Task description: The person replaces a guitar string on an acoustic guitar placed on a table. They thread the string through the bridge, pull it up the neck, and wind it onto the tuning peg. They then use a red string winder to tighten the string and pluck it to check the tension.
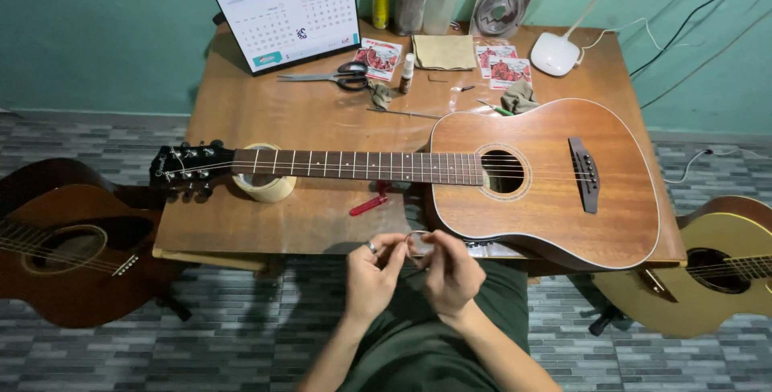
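Note:
A brown acoustic guitar (555,179) lies flat across the wooden table (265,110), its neck resting on a roll of tape (265,187) and its headstock (189,168) hanging past the left edge. Just in front of the table's near edge, above my lap, my left hand (371,278) and my right hand (450,273) pinch a small coil of guitar string (418,243) between their fingers. My left hand wears a ring. A red tool (368,204) lies on the table under the neck.
At the back of the table stand a desk calendar (289,14), scissors (338,77), a small bottle (408,72), string packets (503,66), a folded cloth (444,52) and a white lamp base (555,54). A dark guitar (72,247) stands left, a pale one (716,267) right.

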